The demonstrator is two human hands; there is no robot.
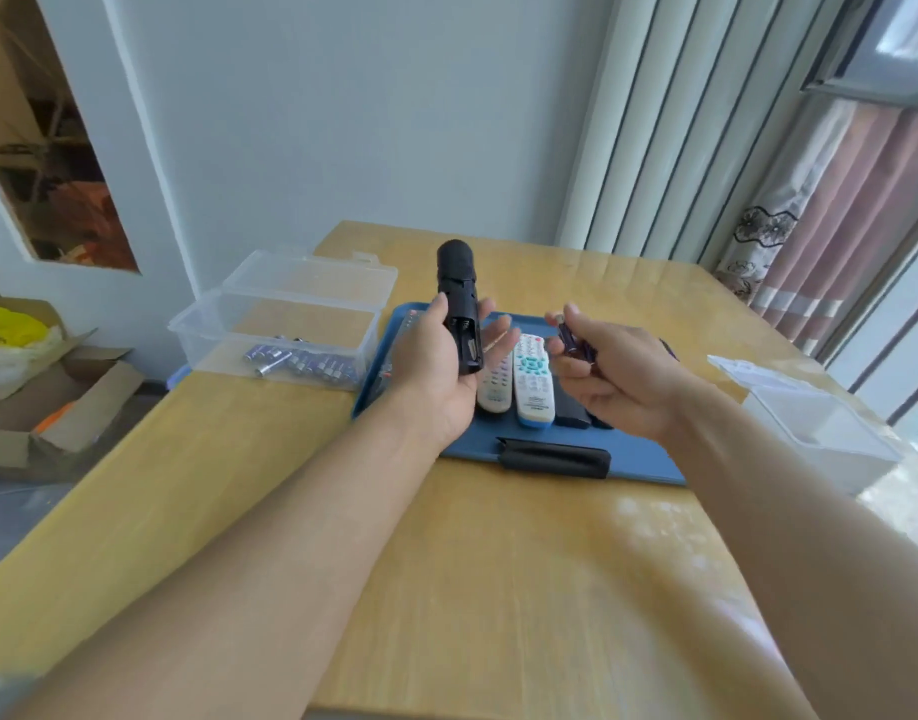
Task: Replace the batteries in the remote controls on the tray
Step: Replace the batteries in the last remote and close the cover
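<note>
My left hand (436, 371) grips a black remote (459, 298) back side up, its battery compartment open and empty-looking. My right hand (612, 376) pinches purple batteries (576, 343) just right of that remote, above the blue tray (638, 459). On the tray lie a white remote (495, 392), a white and blue remote (533, 387), and a dark remote (571, 410) partly hidden by my right hand. A black battery cover (555, 458) rests at the tray's near edge.
A clear plastic box (285, 324) with its lid up holds several purple batteries (301, 362) left of the tray. Another clear box (815, 423) stands at the table's right edge. Cardboard boxes (46, 402) sit on the floor at left. Curtains hang at the right.
</note>
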